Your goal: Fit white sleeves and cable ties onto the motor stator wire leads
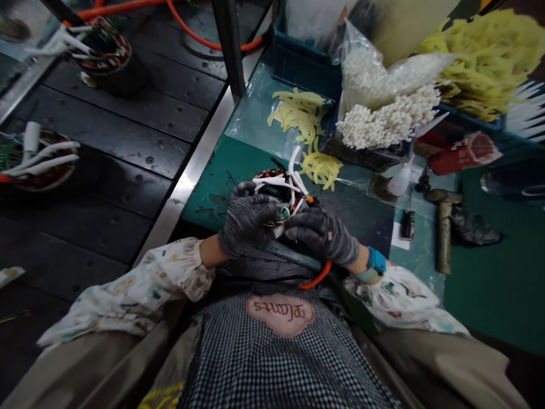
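Observation:
A motor stator (272,175) with copper windings and several white-sleeved wires sits on the green work surface in front of me. My left hand (249,221), in a grey knit glove, is closed on its near left side, with the thumb and fingertips beside a small green part (284,214). My right hand (323,234), gloved alike, has its fingers curled against the near right side, close to a short white tube (279,230). The fingertips partly hide what they pinch. An orange cable (317,276) runs below my right hand.
Yellow curved pieces (321,165) lie just beyond the stator. Behind them stands a bin with a bundle of white sleeves (387,122). A hammer (445,233) lies at right. Left, past a metal edge (187,187), more stators (106,57) stand on dark slats.

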Demonstrator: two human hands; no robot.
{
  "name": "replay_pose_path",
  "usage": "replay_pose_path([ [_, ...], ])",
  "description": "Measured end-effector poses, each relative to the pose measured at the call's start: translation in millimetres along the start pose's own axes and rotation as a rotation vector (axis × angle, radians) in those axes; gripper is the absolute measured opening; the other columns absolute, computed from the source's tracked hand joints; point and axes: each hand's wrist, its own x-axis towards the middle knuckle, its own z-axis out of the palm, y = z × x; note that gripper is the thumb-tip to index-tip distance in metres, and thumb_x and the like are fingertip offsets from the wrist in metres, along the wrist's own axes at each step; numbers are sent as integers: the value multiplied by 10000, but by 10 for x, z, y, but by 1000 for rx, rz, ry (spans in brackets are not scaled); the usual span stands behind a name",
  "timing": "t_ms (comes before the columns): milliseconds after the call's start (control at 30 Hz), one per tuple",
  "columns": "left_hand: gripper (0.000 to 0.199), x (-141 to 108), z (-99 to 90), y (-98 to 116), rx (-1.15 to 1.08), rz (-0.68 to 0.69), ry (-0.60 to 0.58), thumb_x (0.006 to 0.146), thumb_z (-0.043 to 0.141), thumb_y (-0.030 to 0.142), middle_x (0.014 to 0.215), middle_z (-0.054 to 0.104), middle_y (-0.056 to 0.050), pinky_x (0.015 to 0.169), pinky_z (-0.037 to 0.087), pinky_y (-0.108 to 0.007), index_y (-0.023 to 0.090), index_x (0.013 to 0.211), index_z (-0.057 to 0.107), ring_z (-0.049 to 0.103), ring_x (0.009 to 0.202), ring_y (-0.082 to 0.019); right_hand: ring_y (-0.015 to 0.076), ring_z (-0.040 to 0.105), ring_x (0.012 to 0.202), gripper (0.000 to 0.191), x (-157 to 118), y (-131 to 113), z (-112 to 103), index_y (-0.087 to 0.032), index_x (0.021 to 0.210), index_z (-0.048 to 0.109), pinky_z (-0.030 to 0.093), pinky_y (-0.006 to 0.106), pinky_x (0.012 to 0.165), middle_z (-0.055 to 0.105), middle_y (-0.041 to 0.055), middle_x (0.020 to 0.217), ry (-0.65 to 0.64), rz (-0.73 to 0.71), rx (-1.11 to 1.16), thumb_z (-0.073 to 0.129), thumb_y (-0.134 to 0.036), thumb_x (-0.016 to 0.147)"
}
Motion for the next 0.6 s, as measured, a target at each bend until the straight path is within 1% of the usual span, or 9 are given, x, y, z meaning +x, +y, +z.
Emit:
replay_pose_path([
  [67, 211, 5, 8, 11, -6, -16, -11, 1044, 660, 476, 996, 845, 28, 1245, 475, -564, 303, 1056, 779, 788, 1036, -247, 205, 802, 1048, 220, 55, -41, 43, -313, 1086, 820, 666, 382, 948, 850, 25, 1064, -35, -121, -8, 613, -371, 1133],
  [133, 209, 7, 29, 11, -18, -13, -6, 1047, 662, 470, 1022, 851, 20, 1255, 463, -567, 307, 1069, 791, 790, 1063, -254, 222, 796, 1087, 259, 209, -55, 101, -303, 1064, 813, 666, 413, 1001, 837, 48, 1076, 61, -142, -98, 566, -339, 1136],
  [233, 207, -3, 64, -32, -40, 8, 19, 1025, 720, 512, 1084, 860, 3, 1267, 444, -597, 327, 1019, 815, 794, 1134, -289, 278, 779, 1045, 255, 529, -19, 137, -260, 1032, 786, 656, 487, 1025, 820, 97, 1060, 277, -10, -265, 544, -280, 1113],
  [300, 210, -27, 46, -93, -53, 27, -12, 1019, 750, 535, 1108, 865, -5, 1275, 428, -617, 338, 1003, 823, 799, 1148, -302, 285, 769, 1023, 226, 660, 29, 92, -259, 1041, 754, 652, 492, 1026, 815, 103, 1059, 370, 57, -295, 537, -252, 1107],
  [367, 183, -62, -39, -167, -29, 85, -92, 1044, 741, 510, 1236, 861, -6, 1278, 423, -611, 350, 1068, 828, 785, 1221, -305, 277, 759, 1074, 193, 656, 88, 17, -270, 1110, 725, 640, 472, 1067, 809, 105, 1126, 477, 122, -305, 533, -259, 1119],
  [433, 170, -94, -194, -239, 61, 180, -134, 1073, 712, 437, 1400, 816, -1, 1252, 446, -598, 378, 1187, 822, 736, 1331, -323, 295, 745, 1174, 166, 557, 157, -41, -262, 1233, 706, 624, 485, 1116, 794, 125, 1252, 557, 220, -327, 628, -332, 1103],
  [467, 218, -99, -289, -269, 117, 236, -142, 1078, 690, 383, 1452, 790, -10, 1221, 476, -582, 388, 1259, 812, 714, 1355, -333, 316, 741, 1210, 260, 500, 192, -54, -249, 1293, 701, 621, 505, 1126, 786, 138, 1302, 540, 271, -336, 709, -378, 1067],
  [533, 372, -69, -485, -311, 191, 363, -163, 1066, 630, 274, 1471, 768, -51, 1138, 545, -524, 366, 1398, 770, 696, 1337, -340, 348, 748, 1237, 451, 436, 259, -62, -210, 1384, 709, 624, 535, 1131, 790, 158, 1353, 405, 328, -329, 816, -409, 993],
  [600, 480, 20, -650, -324, 204, 495, -238, 1045, 563, 188, 1483, 756, -87, 1046, 597, -449, 294, 1485, 722, 694, 1323, -325, 343, 763, 1235, 458, 484, 322, -94, -184, 1413, 742, 623, 529, 1139, 811, 159, 1360, 235, 288, -310, 798, -355, 992],
])
